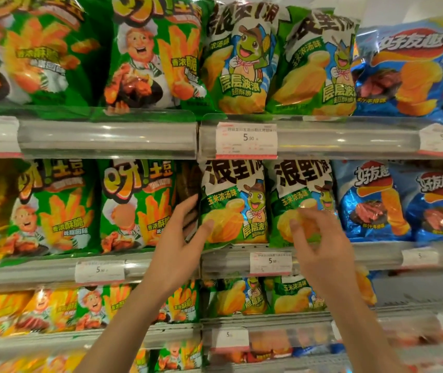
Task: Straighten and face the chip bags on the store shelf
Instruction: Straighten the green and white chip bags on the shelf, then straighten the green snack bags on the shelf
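Note:
Two green and white chip bags with a frog cartoon stand side by side on the middle shelf. My left hand [181, 232] grips the left edge of the left frog bag [235, 203], thumb on its front, fingers reaching behind its left side. My right hand [320, 243] hovers in front of the lower part of the right frog bag [299, 192], fingers curled and blurred; I cannot tell whether it touches the bag. Both bags stand upright and face forward.
Green fry-snack bags [136, 205] stand to the left and blue chip bags [371, 200] to the right on the same shelf. The shelf rail [376, 254] carries price tags [271, 263]. More bags fill the shelves above and below.

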A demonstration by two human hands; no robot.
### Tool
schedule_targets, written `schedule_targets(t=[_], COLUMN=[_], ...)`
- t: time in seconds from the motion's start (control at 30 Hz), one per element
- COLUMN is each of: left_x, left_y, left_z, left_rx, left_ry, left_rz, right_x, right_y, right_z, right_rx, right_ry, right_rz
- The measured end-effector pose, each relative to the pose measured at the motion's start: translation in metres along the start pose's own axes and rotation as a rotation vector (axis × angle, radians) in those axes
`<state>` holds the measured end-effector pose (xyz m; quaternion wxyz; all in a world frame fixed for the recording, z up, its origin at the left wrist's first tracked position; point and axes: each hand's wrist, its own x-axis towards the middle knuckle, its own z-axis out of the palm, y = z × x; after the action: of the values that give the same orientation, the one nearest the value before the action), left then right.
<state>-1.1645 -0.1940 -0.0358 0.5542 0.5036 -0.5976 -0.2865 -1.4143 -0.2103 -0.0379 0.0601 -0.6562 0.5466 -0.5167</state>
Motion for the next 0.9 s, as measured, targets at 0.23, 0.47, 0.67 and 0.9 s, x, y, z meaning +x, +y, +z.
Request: schedule_targets(t=[0.23, 0.47, 0.67, 0.9], left_x=[-0.038, -0.068, -0.085, -0.092], left_y=[-0.01, -0.027, -0.022, -0.021], left_z=[-0.051, -0.083, -0.097, -0.129], left_rx=[0.035, -0.016, 0.01, 0.048], left_ry=[-0.08, 0.056, 0.127, 0.235], left_rz=[-0.023, -0.109, -0.142, -0.135], right_x=[-0.075, -0.109, -0.103, -0.093], right_y=[-0.013, -0.021, -0.031, -0.058], right_z=[0.027, 0.035, 0.043, 0.057], right_rx=[0.154, 0.196, 0.254, 0.271], right_ry=[-0.12, -0.205, -0.241, -0.297], right_rz=[0.273, 0.316, 0.327, 0.328])
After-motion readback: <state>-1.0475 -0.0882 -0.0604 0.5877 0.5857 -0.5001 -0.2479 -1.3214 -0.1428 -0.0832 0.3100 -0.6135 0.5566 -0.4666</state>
